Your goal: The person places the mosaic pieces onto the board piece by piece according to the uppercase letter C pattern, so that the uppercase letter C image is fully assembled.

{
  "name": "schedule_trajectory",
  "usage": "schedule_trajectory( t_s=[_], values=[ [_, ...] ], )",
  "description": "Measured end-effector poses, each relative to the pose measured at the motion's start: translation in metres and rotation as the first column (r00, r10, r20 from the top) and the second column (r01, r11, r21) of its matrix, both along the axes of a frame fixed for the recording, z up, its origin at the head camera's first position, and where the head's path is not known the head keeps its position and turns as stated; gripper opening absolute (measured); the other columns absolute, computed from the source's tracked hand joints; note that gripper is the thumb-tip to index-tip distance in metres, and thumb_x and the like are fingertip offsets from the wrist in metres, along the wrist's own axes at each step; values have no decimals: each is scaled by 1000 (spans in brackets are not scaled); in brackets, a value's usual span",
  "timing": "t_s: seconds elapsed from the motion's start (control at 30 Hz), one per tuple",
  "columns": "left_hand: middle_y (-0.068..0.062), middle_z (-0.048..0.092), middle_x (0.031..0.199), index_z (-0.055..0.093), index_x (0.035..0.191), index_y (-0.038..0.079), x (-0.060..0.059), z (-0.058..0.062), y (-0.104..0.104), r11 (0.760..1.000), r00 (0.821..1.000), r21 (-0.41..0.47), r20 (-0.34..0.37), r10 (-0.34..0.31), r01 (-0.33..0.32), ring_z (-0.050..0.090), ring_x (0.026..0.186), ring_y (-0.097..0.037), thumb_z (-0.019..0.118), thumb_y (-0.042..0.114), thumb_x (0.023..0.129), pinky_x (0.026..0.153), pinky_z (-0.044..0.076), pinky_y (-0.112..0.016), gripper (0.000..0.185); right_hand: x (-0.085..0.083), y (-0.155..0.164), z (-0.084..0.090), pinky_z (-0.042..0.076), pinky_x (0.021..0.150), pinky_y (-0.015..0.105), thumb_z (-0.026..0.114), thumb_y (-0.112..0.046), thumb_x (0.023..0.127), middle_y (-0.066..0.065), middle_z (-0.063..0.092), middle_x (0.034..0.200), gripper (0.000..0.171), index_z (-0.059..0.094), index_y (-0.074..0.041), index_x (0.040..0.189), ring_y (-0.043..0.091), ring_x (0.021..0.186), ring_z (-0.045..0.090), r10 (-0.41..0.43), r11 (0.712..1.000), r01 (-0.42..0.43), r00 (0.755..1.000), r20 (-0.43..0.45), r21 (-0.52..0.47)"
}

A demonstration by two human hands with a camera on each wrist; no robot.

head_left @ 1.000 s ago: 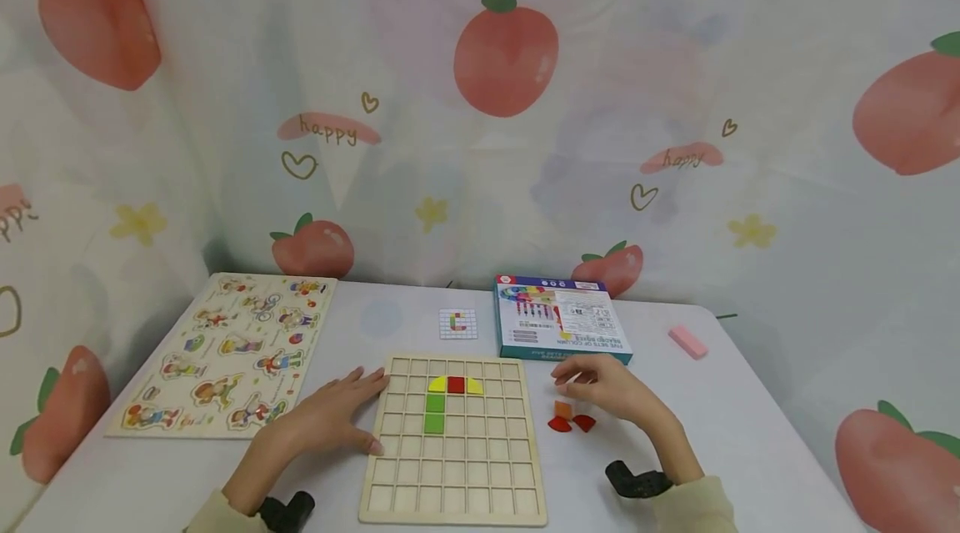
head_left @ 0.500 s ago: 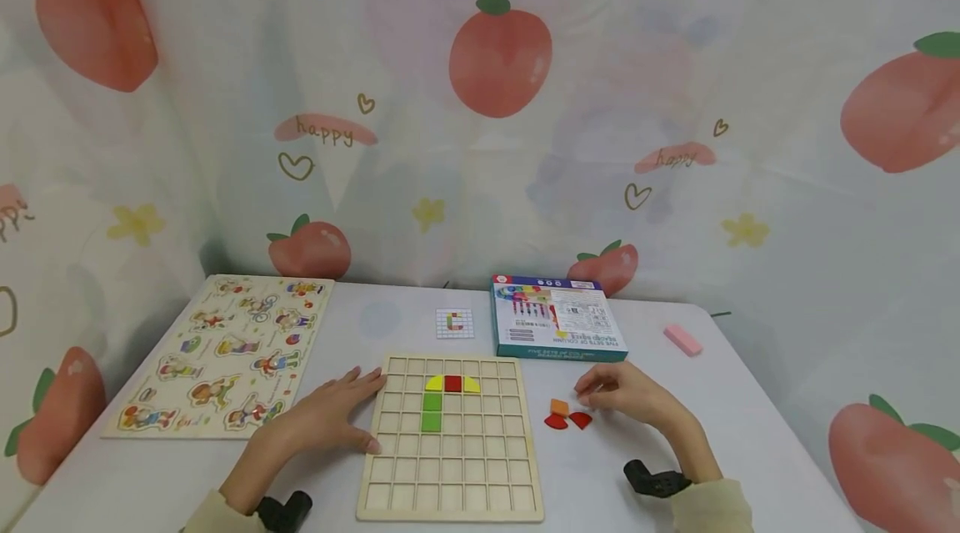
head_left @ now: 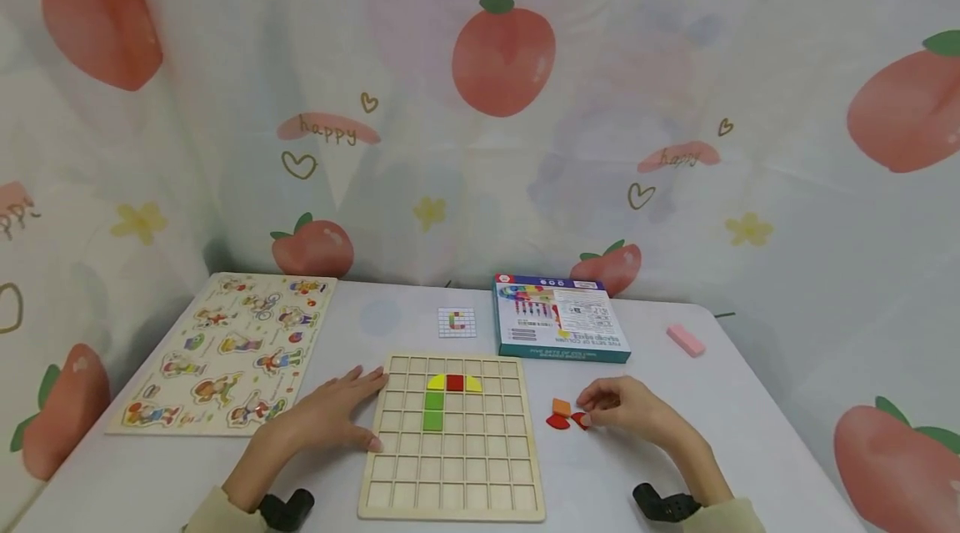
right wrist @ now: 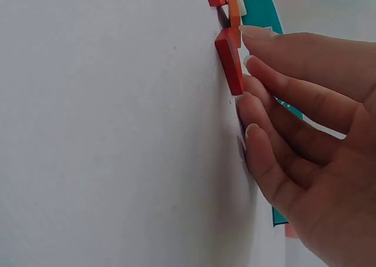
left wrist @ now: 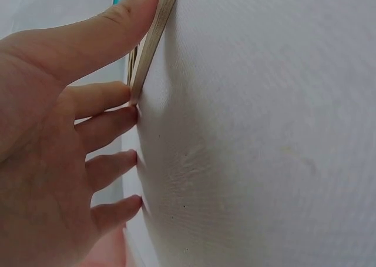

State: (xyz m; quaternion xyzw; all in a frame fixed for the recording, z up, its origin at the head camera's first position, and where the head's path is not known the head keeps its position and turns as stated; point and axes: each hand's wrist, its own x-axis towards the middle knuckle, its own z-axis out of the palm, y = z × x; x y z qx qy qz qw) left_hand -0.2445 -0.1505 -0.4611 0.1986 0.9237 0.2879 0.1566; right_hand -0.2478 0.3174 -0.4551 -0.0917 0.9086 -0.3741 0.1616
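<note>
The wooden grid board [head_left: 453, 441] lies near the table's [head_left: 375, 324] front edge, long axis running front to back, left hand [head_left: 330, 416] flat and relaxed against its left edge. Five tiles sit in it: two green, two yellow, one red. To its right lie three loose pieces; the right hand's [head_left: 630, 408] bent fingertips [right wrist: 247, 96] touch the near red piece [right wrist: 229, 61], though a firm grip I cannot tell.

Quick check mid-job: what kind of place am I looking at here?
Likely a tabletop play setup: a white table backed by a strawberry-print curtain, holding a wooden grid board, a picture puzzle and a toy box.
</note>
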Motion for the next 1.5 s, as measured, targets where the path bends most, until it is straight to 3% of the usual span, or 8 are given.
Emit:
schedule_trajectory(
  t_s=[0.57,0.9,1.17,1.37,1.5],
  values=[
    [-10,37,166,45,155,7,-3,4,-1,1000,1000,-7,-3,-14,14,20,157,-43,89,41,76,127,16,-63,97,5,-9,4,49,68,21,81,-10,84,1,62,85,17,73,-8,99,19,83,55,27,997,-20,996,-84,78],
    [-9,37,166,45,156,8,-3,1,0,1000,1000,-17,19,-4,4,20,157,-41,89,43,75,127,15,-62,98,6,-9,2,49,67,21,82,-14,87,0,63,84,15,71,-8,95,18,81,55,24,997,-19,997,-76,75],
    [-10,37,166,45,156,7,-2,-1,1,1000,1000,-20,26,4,-3,20,157,-41,90,42,75,127,16,-63,99,2,-3,-5,54,68,23,75,-14,92,2,69,88,9,72,-7,98,19,80,60,-14,1000,14,997,-72,-1],
    [-9,37,166,45,156,8,0,-2,-1,1000,1000,-18,20,5,-5,20,157,-41,89,42,75,127,16,-63,98,2,-1,-2,58,75,20,71,-12,94,10,71,103,26,69,2,117,21,89,64,-57,989,48,996,-62,-138],
    [-9,37,166,45,156,9,0,-1,-1,1000,1000,-26,6,4,-4,20,157,-41,89,42,76,127,16,-62,97,0,-5,-1,58,81,19,69,-13,97,11,71,110,32,68,1,125,23,96,66,-71,983,64,997,-36,-170]
  ],
)
